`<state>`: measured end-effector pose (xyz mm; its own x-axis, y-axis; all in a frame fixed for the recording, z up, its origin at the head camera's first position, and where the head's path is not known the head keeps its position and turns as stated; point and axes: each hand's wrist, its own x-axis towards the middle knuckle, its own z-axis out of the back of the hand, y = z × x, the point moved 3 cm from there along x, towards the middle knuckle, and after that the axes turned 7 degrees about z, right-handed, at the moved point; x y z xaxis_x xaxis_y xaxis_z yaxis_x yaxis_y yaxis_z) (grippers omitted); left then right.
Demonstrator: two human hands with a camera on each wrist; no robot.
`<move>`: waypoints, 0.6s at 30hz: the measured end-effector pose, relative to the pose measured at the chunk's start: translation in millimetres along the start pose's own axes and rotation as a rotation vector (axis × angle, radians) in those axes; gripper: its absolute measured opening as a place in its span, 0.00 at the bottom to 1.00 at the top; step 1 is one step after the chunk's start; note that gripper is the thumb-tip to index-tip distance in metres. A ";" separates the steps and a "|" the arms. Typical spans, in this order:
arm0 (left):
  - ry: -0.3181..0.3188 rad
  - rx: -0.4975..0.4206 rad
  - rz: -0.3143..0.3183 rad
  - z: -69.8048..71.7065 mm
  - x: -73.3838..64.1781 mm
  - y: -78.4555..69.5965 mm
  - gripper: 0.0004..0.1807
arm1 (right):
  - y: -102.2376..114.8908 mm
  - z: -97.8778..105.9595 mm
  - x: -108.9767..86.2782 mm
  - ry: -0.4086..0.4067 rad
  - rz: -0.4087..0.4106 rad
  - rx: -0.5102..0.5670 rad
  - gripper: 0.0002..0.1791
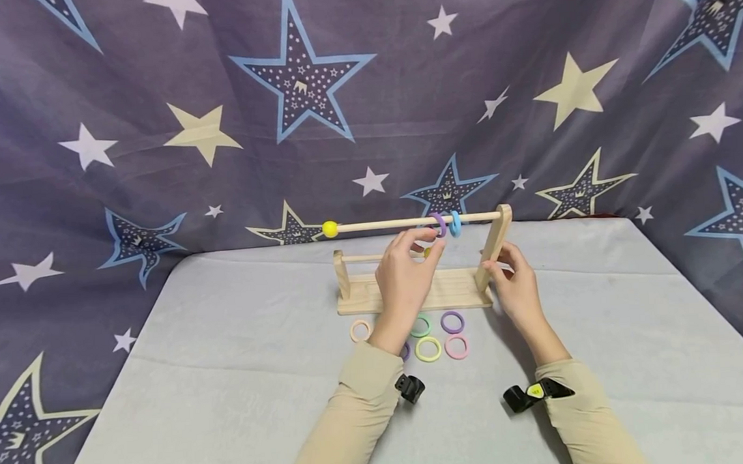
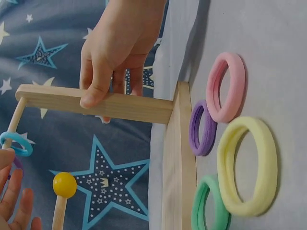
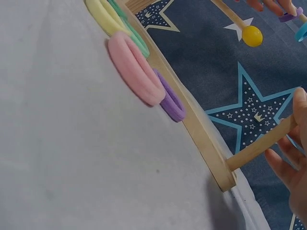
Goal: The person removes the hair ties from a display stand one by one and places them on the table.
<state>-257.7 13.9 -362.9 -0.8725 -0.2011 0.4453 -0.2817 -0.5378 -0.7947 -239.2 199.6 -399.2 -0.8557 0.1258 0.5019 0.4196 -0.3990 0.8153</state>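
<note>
A wooden rack [image 1: 380,303] has a tall post [image 1: 495,245] at its right end and a long upper rod [image 1: 383,225] tipped with a yellow ball [image 1: 330,229]. On that rod hang a purple hair tie [image 1: 439,224] and, just right of it, a blue hair tie [image 1: 455,224]. My left hand [image 1: 406,272] pinches the purple one between thumb and fingers. With thumb and fingers, my right hand [image 1: 517,288] grips the tall post; the left wrist view shows this right hand [image 2: 120,52] around the post's side.
In front of the rack lie a peach hair tie [image 1: 360,331], a green one [image 1: 420,325], a yellow one [image 1: 428,349], a pink one [image 1: 457,346] and another purple one [image 1: 452,322]. My left wrist partly covers one more. Behind hangs a star-printed cloth [image 1: 308,173].
</note>
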 end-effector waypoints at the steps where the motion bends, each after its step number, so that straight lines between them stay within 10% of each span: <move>1: -0.007 -0.002 -0.001 -0.7 -0.1 -0.4 0.08 | -0.3 0.0 0.0 -0.001 0.003 0.002 0.21; 18: -0.027 -0.014 0.043 -3.7 -2.5 -3.8 0.07 | -3.7 -0.9 0.1 -0.004 0.010 0.007 0.22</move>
<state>-256.0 19.5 -362.6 -0.8730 -0.2459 0.4213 -0.2499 -0.5163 -0.8191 -241.1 200.2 -402.4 -0.8505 0.1253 0.5108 0.4300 -0.3935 0.8126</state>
